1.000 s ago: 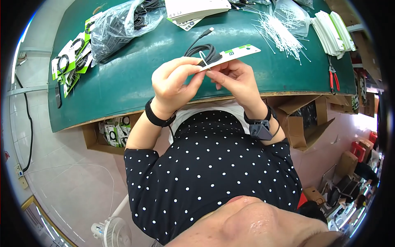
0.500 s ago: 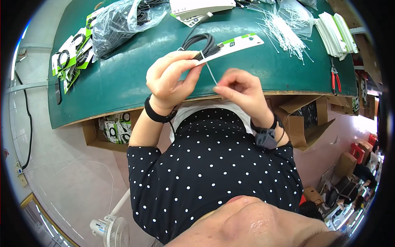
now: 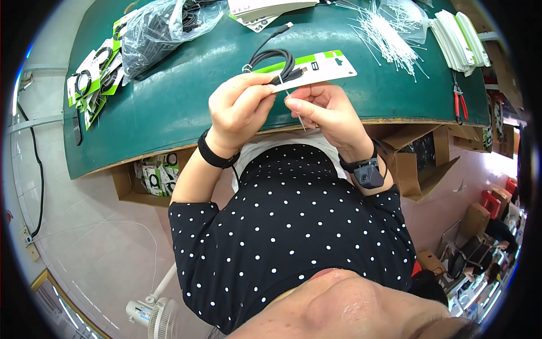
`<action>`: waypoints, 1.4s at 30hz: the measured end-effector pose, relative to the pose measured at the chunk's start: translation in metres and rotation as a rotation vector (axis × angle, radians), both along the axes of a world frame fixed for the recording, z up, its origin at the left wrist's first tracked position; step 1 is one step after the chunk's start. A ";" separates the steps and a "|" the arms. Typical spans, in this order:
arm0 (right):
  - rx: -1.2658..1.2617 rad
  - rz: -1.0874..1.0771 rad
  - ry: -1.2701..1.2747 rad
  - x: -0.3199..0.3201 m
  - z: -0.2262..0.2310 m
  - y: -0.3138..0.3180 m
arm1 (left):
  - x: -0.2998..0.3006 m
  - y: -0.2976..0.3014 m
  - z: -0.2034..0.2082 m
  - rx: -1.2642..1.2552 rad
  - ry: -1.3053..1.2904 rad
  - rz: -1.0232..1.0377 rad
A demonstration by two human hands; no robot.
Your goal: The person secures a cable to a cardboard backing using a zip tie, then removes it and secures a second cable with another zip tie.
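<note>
My left hand (image 3: 240,107) is closed on a coiled black braided cable (image 3: 289,61) and the white and green backing card (image 3: 333,66) behind it. A white cable tie (image 3: 302,122) loops round the coil and the card, its tail hanging down on the near side. My right hand (image 3: 322,107) pinches that tail between thumb and fingers, just below the card. One plug end (image 3: 282,28) of the cable sticks out past the far side of the coil; another plug lies against the card.
Carded cables (image 3: 93,79) pile up at the left, beside a clear bag (image 3: 152,42) of black cables. Loose white cable ties (image 3: 389,42), stacked cards (image 3: 457,45) and red-handled cutters (image 3: 460,104) lie right. Cardboard boxes (image 3: 418,175) stand below the table edge (image 3: 395,120).
My right hand has moved up the tie's tail, closer to the card. The card has turned to show more of its face, and the tail's end now hangs below my right fingers.
</note>
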State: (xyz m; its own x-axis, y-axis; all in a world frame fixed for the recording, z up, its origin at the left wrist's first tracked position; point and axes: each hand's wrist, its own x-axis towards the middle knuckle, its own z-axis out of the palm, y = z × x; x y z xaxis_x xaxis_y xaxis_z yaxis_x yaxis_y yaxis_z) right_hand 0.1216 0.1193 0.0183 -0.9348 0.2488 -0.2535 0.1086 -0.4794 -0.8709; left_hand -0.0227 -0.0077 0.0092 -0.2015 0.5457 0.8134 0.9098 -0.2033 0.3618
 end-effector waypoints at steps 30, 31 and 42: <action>0.972 -0.056 0.188 0.052 0.013 0.047 | 0.030 -0.009 -0.026 -0.191 -0.094 -0.087; 1.132 -0.049 0.188 0.039 0.011 0.045 | 0.032 -0.008 -0.026 -0.195 -0.097 -0.095; 1.018 0.265 0.096 0.024 -0.016 0.054 | 0.039 -0.009 -0.028 -0.309 -0.081 -0.155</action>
